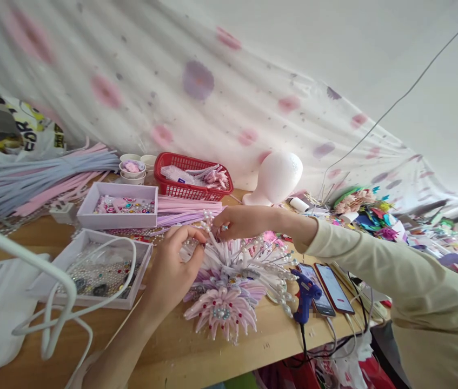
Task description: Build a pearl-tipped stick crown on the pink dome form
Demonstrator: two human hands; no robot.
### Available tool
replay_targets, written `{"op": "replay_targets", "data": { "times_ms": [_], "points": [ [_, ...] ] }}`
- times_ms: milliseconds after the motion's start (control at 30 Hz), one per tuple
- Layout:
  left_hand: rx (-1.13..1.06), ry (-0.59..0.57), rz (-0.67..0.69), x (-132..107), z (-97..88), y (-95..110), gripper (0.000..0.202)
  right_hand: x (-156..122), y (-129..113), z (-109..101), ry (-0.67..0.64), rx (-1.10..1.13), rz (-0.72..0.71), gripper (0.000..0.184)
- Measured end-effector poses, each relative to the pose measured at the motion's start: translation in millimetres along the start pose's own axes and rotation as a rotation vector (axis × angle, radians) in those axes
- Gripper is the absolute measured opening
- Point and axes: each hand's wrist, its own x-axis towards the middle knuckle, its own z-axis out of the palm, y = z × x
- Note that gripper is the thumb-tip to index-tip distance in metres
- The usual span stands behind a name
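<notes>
A pink and white flower headpiece (229, 281) with pearl-tipped stems lies on the wooden table (196, 351). My left hand (174, 265) pinches a pearl piece at its upper left edge, fingers curled closed. My right hand (240, 221), in a pale sleeve, reaches in from the right and pinches a pearl stem at the top of the headpiece. Both hands touch the headpiece, a few centimetres apart.
White trays of beads (99, 270) and gems (121, 205), a red basket (192, 178), pipe cleaners (42, 178), a foam head (275, 178), a blue glue gun (305, 294), two phones (328, 289) and a white lamp arm (30, 259) crowd the table.
</notes>
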Motion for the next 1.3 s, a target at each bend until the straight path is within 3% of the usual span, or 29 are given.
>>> {"op": "replay_targets", "data": {
  "times_ms": [100, 400, 600, 800, 900, 1300],
  "points": [
    [0.032, 0.001, 0.03, -1.0, -1.0, -0.4, 0.011, -0.7, 4.9, -2.8, -0.064, 0.099, -0.02, 0.016],
    [0.123, 0.053, 0.083, -4.5, 0.2, -1.1, 0.011, -21.4, 5.4, 0.0, 0.059, 0.167, 0.043, 0.01],
    [0.15, 0.059, 0.094, -8.3, -1.9, -0.5, 0.011, -35.5, 4.4, -1.4, 0.065, 0.169, 0.094, 0.014],
    [0.15, 0.055, 0.113, -8.9, -2.7, -2.8, 0.011, -25.8, 3.5, -4.3, 0.179, -0.003, 0.155, 0.011],
    [0.202, 0.05, 0.152, -7.8, -3.9, -5.7, 0.013, -17.6, 5.0, -7.7, 0.159, -0.057, 0.196, 0.012],
    [0.241, 0.034, 0.069, -0.9, -2.2, -4.2, 0.019, -17.9, 3.1, -4.9, 0.116, 0.084, 0.059, 0.022]
  ]
}}
